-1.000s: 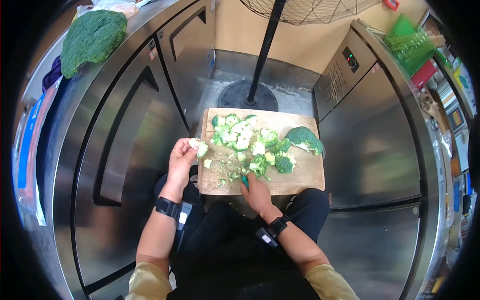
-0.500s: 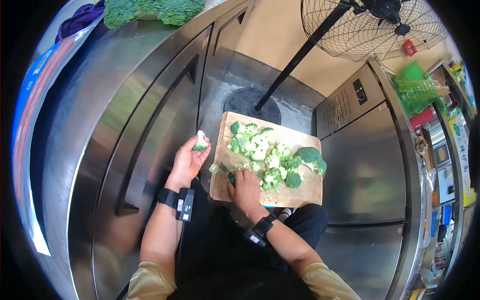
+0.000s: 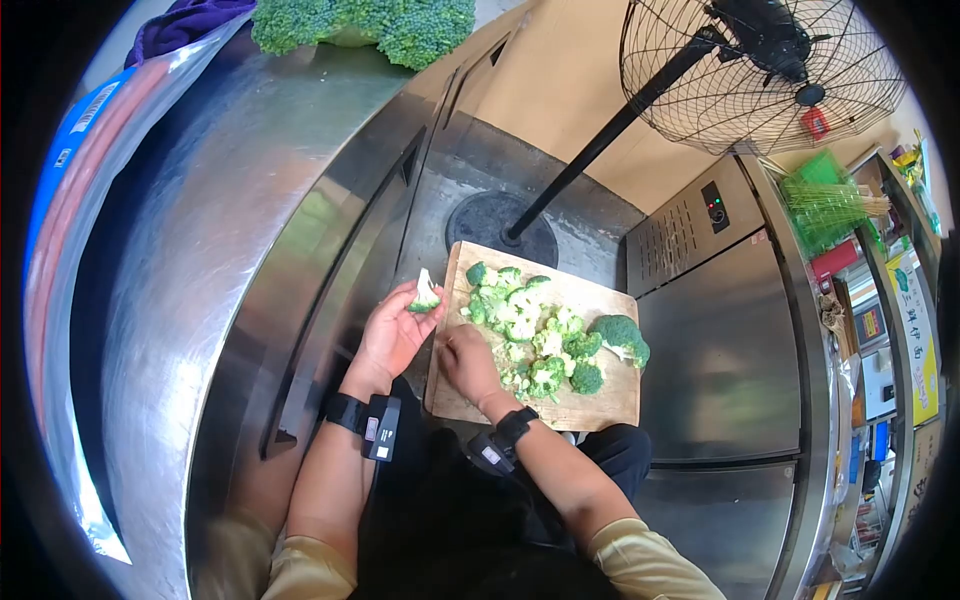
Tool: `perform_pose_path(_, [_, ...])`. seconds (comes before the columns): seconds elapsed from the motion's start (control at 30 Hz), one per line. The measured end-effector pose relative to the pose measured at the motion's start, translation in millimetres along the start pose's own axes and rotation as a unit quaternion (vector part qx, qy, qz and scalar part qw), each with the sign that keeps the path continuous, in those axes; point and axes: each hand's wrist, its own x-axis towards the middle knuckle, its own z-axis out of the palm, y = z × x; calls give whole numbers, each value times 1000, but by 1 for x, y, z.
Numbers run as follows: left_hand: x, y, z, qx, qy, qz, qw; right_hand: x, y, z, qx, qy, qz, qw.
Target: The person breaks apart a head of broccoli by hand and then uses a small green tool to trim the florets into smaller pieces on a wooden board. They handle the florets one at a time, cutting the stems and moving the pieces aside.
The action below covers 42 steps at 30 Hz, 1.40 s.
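Between the fingertips of my left hand (image 3: 393, 338) is a broccoli floret (image 3: 424, 293) with its pale stem pointing up, just off the left edge of the wooden cutting board (image 3: 610, 400). My right hand (image 3: 469, 364) is closed over the board's left part, its fingers curled; whatever they hold is hidden. Cut florets (image 3: 520, 315) and small crumbs spread over the middle of the board. A larger broccoli head (image 3: 619, 338) lies at the board's right edge.
Broccoli heads (image 3: 370, 28) rest on the steel counter (image 3: 240, 150) at upper left, beside a purple cloth (image 3: 185, 25). A black standing fan (image 3: 620, 120) rises behind the board. A steel cabinet (image 3: 720, 350) and crowded shelves stand to the right.
My right hand has moved left and slightly up, closer to my left hand, and the green object by its fingers no longer shows. The view has shifted, showing more of the counter.
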Motion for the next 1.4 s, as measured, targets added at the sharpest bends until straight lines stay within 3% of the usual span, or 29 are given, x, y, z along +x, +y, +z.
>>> perform_pose_path(0.03, [-1, 2, -1, -5, -7, -17, 1000, 7, -6, -9, 113, 14, 83, 990])
perform_pose_path(0.1, [-2, 2, -3, 13, -19, -38, 999, 20, -20, -30, 331, 41, 247, 910])
perform_pose_path(0.23, [-1, -6, 6, 112, -51, -48, 991, 39, -45, -64, 412, 56, 152, 896])
perform_pose_path(0.33, [-4, -8, 13, 164, -57, -58, 983, 42, -43, -72, 270, 38, 124, 954])
perform_pose_path(0.4, [-5, -7, 13, 178, -55, -56, 981, 39, -44, -76, 252, 30, 114, 960])
perform_pose_path(0.5, [-5, -9, 16, 220, -36, -11, 975, 31, -32, -87, 193, -30, 104, 975])
perform_pose_path(0.6, [-3, -14, 17, 351, -35, 112, 929, 19, -6, -80, 162, 1, 146, 976])
perform_pose_path(0.67, [0, -19, 17, 361, -48, 123, 923, 16, -3, -83, 345, -37, 242, 906])
perform_pose_path(0.73, [0, -23, 16, 379, -66, 116, 916, 19, -24, -95, 543, -35, 294, 786])
perform_pose_path(0.83, [-2, -24, 21, 400, -92, 105, 906, 20, -10, -87, 595, -61, 277, 752])
perform_pose_path(0.9, [-8, -25, 30, 388, -91, 127, 908, 17, -9, -86, 657, -27, 268, 705])
perform_pose_path(0.93, [-8, -24, 30, 379, -87, 97, 916, 15, -9, -86, 685, -11, 263, 679])
perform_pose_path(1.1, [-4, -25, 18, 348, -126, -49, 928, 7, -7, -88, 734, 3, 228, 640])
perform_pose_path(1.4, [-2, -36, 21, 373, -81, -8, 924, -5, -1, -78, 706, 13, 218, 673])
